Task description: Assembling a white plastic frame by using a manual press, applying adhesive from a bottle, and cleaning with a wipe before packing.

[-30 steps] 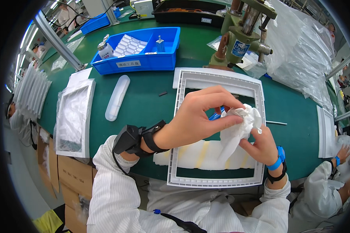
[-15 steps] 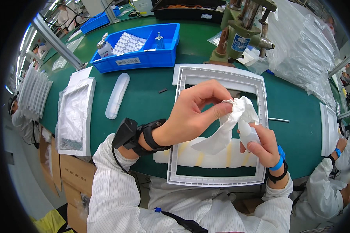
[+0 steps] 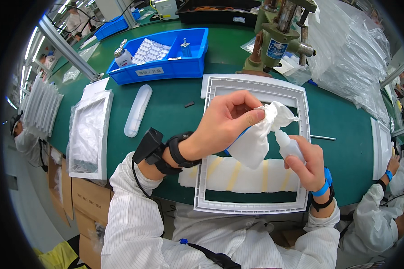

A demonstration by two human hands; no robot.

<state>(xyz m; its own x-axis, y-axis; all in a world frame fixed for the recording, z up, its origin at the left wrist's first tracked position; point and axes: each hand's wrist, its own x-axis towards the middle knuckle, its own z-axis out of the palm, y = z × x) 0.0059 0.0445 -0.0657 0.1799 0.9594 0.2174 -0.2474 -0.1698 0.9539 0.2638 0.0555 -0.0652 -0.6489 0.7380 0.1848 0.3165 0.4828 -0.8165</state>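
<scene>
My left hand (image 3: 230,123) pinches a crumpled white cloth (image 3: 251,145) between thumb and fingers, over the upper part of a white rectangular frame (image 3: 251,208). A bunched end of the cloth sticks out to the right, and a loose part hangs down. My right hand (image 3: 309,163) is wrapped round a small white squeeze bottle (image 3: 288,147). The nozzle points up and left, close under the bunched cloth; I cannot tell whether they touch. A blue edge shows beside the hanging cloth, partly hidden. Beneath the frame's opening lies a white padded strip (image 3: 251,175) with yellow bands.
A blue divided bin (image 3: 166,71) holds a bottle and a label sheet. Behind the frame stands a green press (image 3: 276,45). A translucent case (image 3: 138,110) and a bagged frame (image 3: 104,143) lie left. Plastic bags (image 3: 345,54) are piled right. A co-worker's hand (image 3: 393,166) is at far right.
The bottle has drawn slightly back from the cloth, so its nozzle shows more clearly. The hanging cloth has turned and bunched up, and a blue edge has come into sight beside it.
</scene>
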